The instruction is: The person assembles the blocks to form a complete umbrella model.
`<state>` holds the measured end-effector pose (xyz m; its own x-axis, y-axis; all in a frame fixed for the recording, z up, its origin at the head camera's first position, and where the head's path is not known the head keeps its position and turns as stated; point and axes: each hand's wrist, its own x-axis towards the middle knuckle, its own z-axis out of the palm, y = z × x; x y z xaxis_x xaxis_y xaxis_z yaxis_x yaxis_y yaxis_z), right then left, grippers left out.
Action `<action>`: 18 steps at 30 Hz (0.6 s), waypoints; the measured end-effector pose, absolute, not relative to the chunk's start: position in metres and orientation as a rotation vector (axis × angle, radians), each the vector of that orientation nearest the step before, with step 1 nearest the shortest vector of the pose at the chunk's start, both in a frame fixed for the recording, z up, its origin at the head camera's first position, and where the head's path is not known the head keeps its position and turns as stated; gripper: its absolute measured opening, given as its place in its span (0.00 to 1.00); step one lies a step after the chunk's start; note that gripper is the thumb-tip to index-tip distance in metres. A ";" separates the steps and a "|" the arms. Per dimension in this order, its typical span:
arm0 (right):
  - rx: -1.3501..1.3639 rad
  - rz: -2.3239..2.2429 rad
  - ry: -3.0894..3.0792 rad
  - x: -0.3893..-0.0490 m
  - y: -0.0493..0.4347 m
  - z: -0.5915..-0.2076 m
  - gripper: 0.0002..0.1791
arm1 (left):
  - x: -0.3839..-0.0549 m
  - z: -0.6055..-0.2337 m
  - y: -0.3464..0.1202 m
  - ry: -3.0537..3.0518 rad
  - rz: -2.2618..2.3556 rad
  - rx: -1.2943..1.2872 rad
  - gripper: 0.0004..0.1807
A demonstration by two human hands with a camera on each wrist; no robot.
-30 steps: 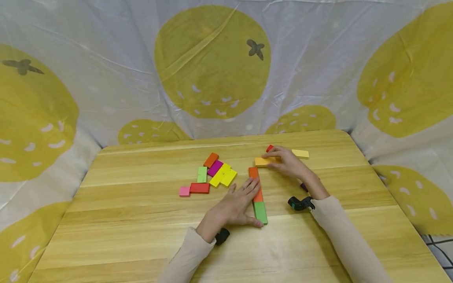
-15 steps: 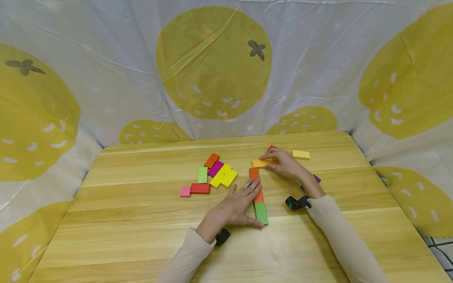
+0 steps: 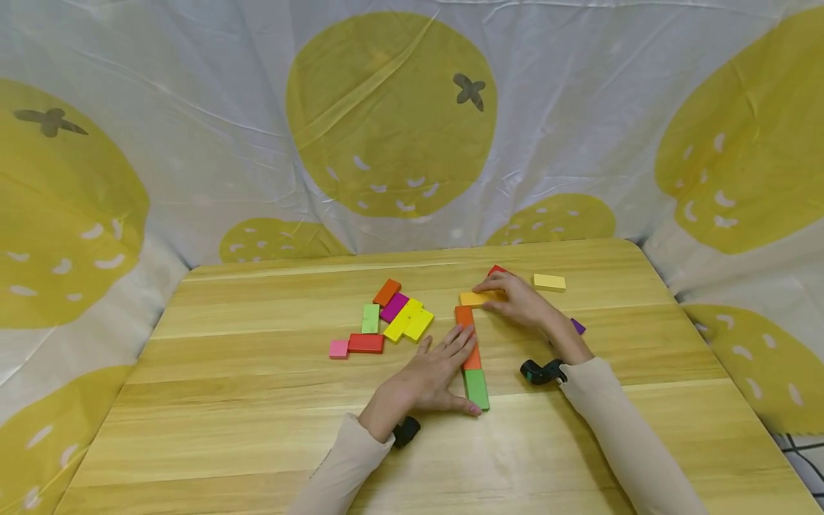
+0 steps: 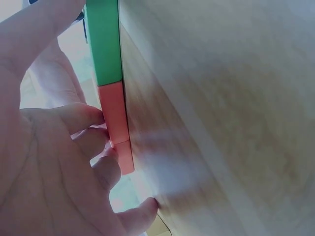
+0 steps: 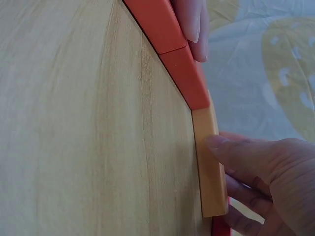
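Observation:
Two orange-red blocks (image 3: 464, 316) and a green block (image 3: 477, 390) lie end to end in a row on the table. My left hand (image 3: 428, 375) rests along the row's left side, fingers spread and fairly straight, fingertips on the orange-red blocks and thumb by the green one. At the row's far end, my right hand (image 3: 523, 300) pinches a light orange block (image 3: 473, 300) between thumb and fingers. That block lies crosswise, and in the right wrist view its end (image 5: 203, 118) touches the last orange-red block (image 5: 184, 73). A red block (image 3: 496, 270) is partly hidden behind my right hand.
Left of the row lies a cluster of blocks: orange (image 3: 387, 292), magenta (image 3: 394, 307), yellow (image 3: 404, 320), light green (image 3: 370, 319), red (image 3: 365, 343) and pink (image 3: 338, 349). A pale yellow block (image 3: 549, 283) and a purple block (image 3: 578, 326) lie to the right. A patterned cloth (image 3: 386, 114) hangs behind the table.
My right hand has slid the light orange block slightly left, to the far end of the orange-red row, then stayed nearly still. My left hand has kept its place.

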<state>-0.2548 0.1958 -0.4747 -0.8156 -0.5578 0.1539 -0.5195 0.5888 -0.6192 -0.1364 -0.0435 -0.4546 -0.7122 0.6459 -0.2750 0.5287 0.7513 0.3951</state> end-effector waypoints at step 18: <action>-0.988 -1.036 2.647 -0.210 0.184 -0.470 0.35 | -0.144 -0.444 -0.060 2.626 0.608 0.925 0.48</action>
<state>-0.2096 0.1839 -0.4697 -0.7765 -0.6206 0.1089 -0.5296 0.5492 -0.6465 -0.1444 -0.0598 -0.4440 -0.7514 0.6469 -0.1298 0.5241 0.7047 0.4783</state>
